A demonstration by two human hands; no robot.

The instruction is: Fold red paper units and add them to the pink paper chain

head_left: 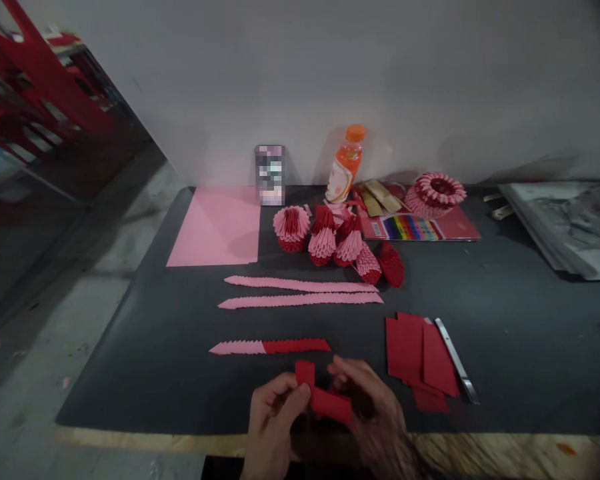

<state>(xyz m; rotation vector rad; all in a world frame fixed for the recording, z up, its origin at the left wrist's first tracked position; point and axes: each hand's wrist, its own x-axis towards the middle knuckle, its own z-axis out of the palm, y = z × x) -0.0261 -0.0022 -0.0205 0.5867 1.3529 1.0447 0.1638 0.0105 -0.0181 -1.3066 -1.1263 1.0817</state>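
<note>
At the table's front edge a folded red paper strip (331, 404) is bent into an L. My left hand (275, 417) pinches its corner between thumb and fingers, and the short arm points up. The right end of the strip lies in my right hand (375, 407), its fingers curled and partly blurred. Just beyond my hands is a pink-and-red chain of folded paper (270, 347). Two pink folded chains (305, 283) lie farther back, side by side. Red paper rectangles (405, 350) are stacked right of my hands, with a silver cutter knife (457, 360) along them.
Several pink-and-red folded-paper pieces (323, 243) stand at the back. Behind them are an orange drink bottle (344, 170), a phone (270, 175) against the wall and a round paper piece (436, 193). Pink sheets (217, 227) lie back left; a plastic-covered stack (570, 227) lies right.
</note>
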